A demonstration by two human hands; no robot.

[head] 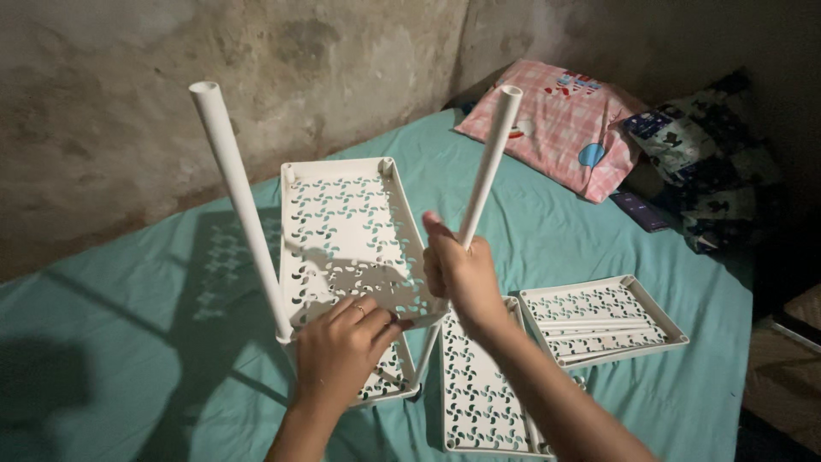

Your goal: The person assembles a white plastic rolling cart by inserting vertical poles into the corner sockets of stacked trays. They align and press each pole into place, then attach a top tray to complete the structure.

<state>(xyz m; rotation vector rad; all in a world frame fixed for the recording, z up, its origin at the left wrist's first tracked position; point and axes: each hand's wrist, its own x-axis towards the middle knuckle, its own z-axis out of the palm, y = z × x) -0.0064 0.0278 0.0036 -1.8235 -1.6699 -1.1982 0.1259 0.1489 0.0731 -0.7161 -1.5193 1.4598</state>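
Observation:
A white perforated plastic shelf tray point(346, 235) is tilted up above a teal bed sheet point(547, 231). Two white tubes stick up from its near corners: a left tube point(235, 192) and a right tube point(489, 162). My left hand point(342, 351) grips the tray's near edge, with a ring on one finger. My right hand point(457, 274) is closed around the base of the right tube. Under the tilted tray lies another white tray point(389, 385), partly hidden by my left hand.
Two more white perforated trays lie on the sheet: one point(479, 402) below my right forearm, one point(599, 321) to the right with loose white tubes in it. A pink checked pillow point(556, 128) and dark patterned bedding point(710, 162) sit at the far right. A stained wall point(214, 51) runs behind.

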